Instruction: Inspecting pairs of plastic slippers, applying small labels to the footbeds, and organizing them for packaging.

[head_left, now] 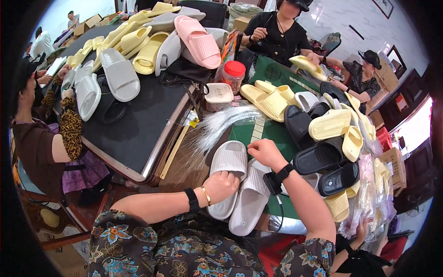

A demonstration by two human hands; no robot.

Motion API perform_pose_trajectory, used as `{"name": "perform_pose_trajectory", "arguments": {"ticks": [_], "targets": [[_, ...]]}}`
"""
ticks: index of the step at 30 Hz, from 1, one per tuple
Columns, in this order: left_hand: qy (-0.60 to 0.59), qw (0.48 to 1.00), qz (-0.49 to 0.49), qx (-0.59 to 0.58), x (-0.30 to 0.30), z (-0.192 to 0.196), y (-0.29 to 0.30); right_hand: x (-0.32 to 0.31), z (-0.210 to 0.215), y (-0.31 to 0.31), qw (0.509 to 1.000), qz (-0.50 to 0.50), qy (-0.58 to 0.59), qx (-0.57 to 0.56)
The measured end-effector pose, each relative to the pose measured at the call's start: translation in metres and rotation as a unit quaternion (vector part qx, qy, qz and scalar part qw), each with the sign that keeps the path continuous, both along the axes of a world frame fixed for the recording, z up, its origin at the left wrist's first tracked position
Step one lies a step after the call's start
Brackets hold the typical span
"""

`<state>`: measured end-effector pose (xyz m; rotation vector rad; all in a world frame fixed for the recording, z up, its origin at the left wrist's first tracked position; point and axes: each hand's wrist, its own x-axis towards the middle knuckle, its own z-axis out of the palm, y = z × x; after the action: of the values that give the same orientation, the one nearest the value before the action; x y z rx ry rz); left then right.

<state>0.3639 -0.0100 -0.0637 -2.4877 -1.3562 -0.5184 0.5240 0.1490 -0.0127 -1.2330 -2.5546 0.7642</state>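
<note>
My left hand (221, 188) is closed at the foot opening of a light grey slide slipper (229, 154), its curled fingers against the strap. A second grey slipper (251, 198) lies close along its right side, toe away from me. Just right of the first slipper's strap, my right hand (265, 153) is raised with thumb and fingers pinched together. Whatever is in that pinch is too thin or hidden to make out. Beyond both hands, a bundle of clear plastic strands (226, 123) fans out over the table edge. Black bands circle both wrists.
Yellow slippers (272, 102) and black slippers (318, 157) crowd the green table at right. A red-lidded jar (232, 76) stands beside a plastic tub (218, 94). More slippers cover the black table (152, 117) at left. Several people work around; plastic bags (367, 198) hang at right.
</note>
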Motion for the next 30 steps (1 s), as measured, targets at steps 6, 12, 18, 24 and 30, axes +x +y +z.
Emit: {"name": "perform_pose_trajectory", "arguments": {"ticks": [6, 12, 18, 24, 30], "targets": [[-0.004, 1.0, -0.021, -0.004, 0.001, 0.003, 0.007, -0.027, 0.003, 0.018, 0.987, -0.053, -0.154, 0.007], [-0.021, 0.999, -0.017, -0.02, -0.006, -0.003, 0.003, -0.067, -0.002, 0.006, 0.977, -0.072, -0.201, 0.024], [-0.016, 0.999, -0.031, 0.008, -0.005, 0.003, 0.0, -0.057, -0.018, 0.007, 0.978, -0.105, -0.174, 0.042], [-0.213, 0.955, -0.052, -0.199, -0.027, 0.058, -0.02, -0.012, -0.015, 0.001, 0.982, -0.185, -0.042, 0.025], [-0.326, 0.806, -0.257, -0.422, -0.061, 0.177, -0.027, 0.031, -0.025, -0.04, 0.966, -0.211, 0.113, -0.096]]}}
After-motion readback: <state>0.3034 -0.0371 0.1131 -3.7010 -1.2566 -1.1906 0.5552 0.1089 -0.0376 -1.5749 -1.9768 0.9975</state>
